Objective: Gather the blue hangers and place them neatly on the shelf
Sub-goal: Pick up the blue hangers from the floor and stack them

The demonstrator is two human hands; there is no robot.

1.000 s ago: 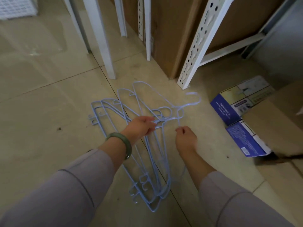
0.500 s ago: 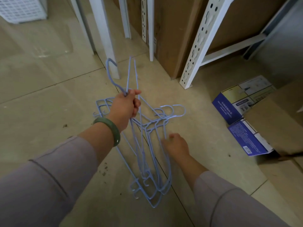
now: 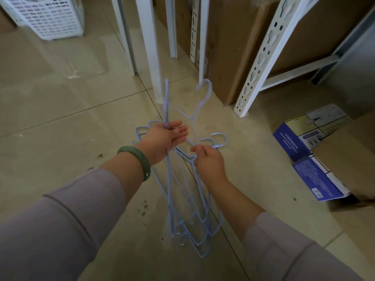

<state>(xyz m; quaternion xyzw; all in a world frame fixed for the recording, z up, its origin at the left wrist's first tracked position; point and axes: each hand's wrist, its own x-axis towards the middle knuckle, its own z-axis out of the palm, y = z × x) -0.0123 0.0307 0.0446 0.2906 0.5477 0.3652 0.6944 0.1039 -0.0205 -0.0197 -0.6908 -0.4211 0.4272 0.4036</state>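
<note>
1. Hangers (image 3: 188,209), the blue ones, are mostly in a loose heap on the tile floor (image 3: 60,122) right below my arms, their hooks crossing near my right hand and their shoulder ends fanned toward me.
2. A second ago my left hand (image 3: 164,138) was down in the heap; now it has come up with one hanger lifted on edge, its thin bar standing nearly upright in front of the white shelf post (image 3: 148,47).
3. My left fingers (image 3: 178,130) are half loosened: the thumb side pinches the bar while the rest are spread out flat, so the hold is light.
4. My right hand (image 3: 209,161) has moved up from the floor and now pinches the neck of a second hanger whose hook rises near the cardboard box (image 3: 229,47); those fingers are closed on it.
5. I judge this means the gathering has started properly: two hangers are being pulled free, while the others are yet to be picked up and nothing is on the shelf.
6. They look thin, pale blue and wiry, with small notches at the shoulders, and they lie tangled through each other, so I expect snagging as I lift.
7. A green bangle (image 3: 136,159) sits on my left wrist, clear of the hangers.
</note>
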